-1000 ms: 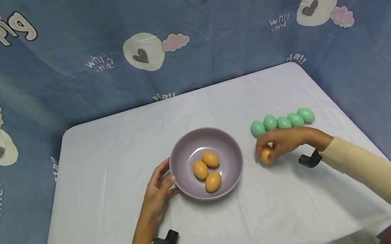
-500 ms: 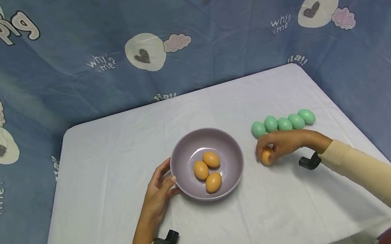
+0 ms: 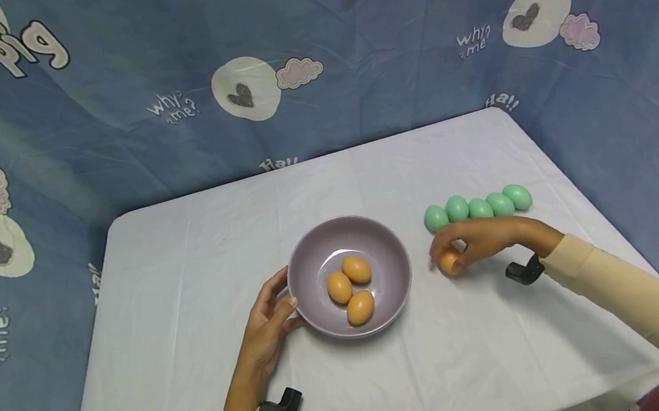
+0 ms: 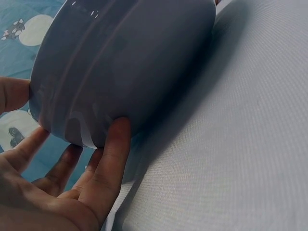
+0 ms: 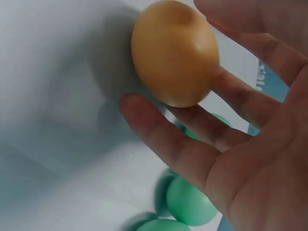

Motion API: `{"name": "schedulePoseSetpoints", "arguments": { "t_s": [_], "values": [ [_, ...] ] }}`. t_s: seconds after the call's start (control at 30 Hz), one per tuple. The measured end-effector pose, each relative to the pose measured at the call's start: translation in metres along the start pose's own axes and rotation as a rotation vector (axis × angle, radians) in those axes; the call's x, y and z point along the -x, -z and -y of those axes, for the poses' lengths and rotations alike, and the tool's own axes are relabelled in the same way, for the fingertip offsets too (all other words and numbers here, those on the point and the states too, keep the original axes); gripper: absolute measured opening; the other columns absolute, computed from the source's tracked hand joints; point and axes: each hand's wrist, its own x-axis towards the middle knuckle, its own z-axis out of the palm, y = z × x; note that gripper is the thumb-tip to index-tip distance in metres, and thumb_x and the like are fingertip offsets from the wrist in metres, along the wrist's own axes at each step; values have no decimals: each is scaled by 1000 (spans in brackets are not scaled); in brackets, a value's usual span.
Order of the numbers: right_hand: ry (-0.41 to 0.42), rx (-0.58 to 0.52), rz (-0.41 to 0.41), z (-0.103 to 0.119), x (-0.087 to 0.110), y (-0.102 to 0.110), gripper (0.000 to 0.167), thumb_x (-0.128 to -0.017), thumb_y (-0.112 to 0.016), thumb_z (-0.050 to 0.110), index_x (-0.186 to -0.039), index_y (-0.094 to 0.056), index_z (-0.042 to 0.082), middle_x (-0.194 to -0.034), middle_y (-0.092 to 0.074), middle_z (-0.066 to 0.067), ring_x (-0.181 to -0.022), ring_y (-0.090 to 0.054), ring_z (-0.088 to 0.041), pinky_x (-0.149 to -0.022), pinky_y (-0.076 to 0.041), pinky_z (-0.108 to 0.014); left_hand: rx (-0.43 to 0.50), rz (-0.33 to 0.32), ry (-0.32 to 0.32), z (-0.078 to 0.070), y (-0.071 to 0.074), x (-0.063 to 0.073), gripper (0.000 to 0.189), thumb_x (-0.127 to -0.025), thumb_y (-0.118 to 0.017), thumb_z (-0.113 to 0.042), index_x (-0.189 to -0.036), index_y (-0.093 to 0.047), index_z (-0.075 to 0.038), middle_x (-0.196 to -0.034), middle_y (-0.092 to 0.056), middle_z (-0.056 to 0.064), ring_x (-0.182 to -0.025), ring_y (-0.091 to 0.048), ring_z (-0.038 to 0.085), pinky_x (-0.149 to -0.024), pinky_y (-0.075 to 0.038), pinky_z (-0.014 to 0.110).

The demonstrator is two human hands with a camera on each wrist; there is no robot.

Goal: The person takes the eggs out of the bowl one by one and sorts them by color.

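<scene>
A mauve bowl (image 3: 344,231) stands on the white-covered table with three orange eggs (image 3: 360,308) inside. My left hand (image 3: 267,321) holds its left side, thumb at the rim; in the left wrist view the fingertips (image 4: 119,129) press against the bowl's outer wall. To the right of the bowl, my right hand (image 3: 474,241) pinches another orange egg (image 3: 449,262) between thumb and fingers, low over the cloth. From the right wrist, this orange egg (image 5: 174,55) shows almost whole, with the fingers spread behind and below it.
Several green eggs (image 3: 480,208) lie in a row just beyond the right hand. The table's white cloth (image 3: 206,246) reaches to a blue patterned curtain (image 3: 176,148) at the back and sides. Both wrists carry black straps with cameras (image 3: 280,406).
The right hand's fingers have shifted slightly around the orange egg, which stays in nearly the same place. The left hand and the bowl have not moved.
</scene>
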Motion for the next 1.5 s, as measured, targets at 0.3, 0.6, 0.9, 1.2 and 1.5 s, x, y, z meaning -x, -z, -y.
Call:
{"name": "schedulePoseSetpoints", "arguments": {
  "t_s": [0.3, 0.6, 0.9, 1.2, 1.5],
  "values": [
    [-60, 72, -79, 27, 3, 28, 40, -87, -72, 2, -125, -67, 11, -131, -63, -5, -128, -55, -33, -88, -59, -39, -4, -13, -13, -4, 2, 3, 62, -97, -61, -5, -153, -35, -12, -155, -34, 10, -114, -63, 12, -80, -61, 35],
    [103, 37, -60, 60, -14, 43, 44, -91, -71, 8, -132, -62, 18, -132, -60, -1, -119, -58, -14, -89, -58, -25, 5, -6, -32, -7, 6, 7, 62, -98, -60, -5, -154, -34, -11, -155, -33, 11, -116, -63, 12, -80, -61, 35],
    [183, -9, 12, 90, -48, 38, 46, -90, -73, 11, -134, -60, 14, -135, -59, -8, -125, -56, -28, -90, -58, -27, 18, 29, -23, -9, 7, 3, 62, -98, -60, -6, -154, -34, -11, -156, -32, 12, -116, -63, 13, -81, -61, 37],
    [248, -38, 168, 98, -95, 9, 42, -90, -70, 5, -131, -61, 8, -131, -59, -12, -127, -57, -27, -88, -58, -29, 31, 29, 10, -5, 6, 3, 62, -97, -60, -7, -153, -35, -12, -154, -33, 12, -117, -62, 13, -80, -61, 36],
    [310, -8, 227, 98, -117, -8, 42, -87, -73, 5, -128, -64, 10, -129, -61, -6, -116, -57, -30, -83, -59, -28, 16, 31, 4, -6, 8, 8, 61, -97, -61, -9, -153, -36, -13, -155, -32, 13, -119, -61, 14, -79, -61, 34]
  ]
}}
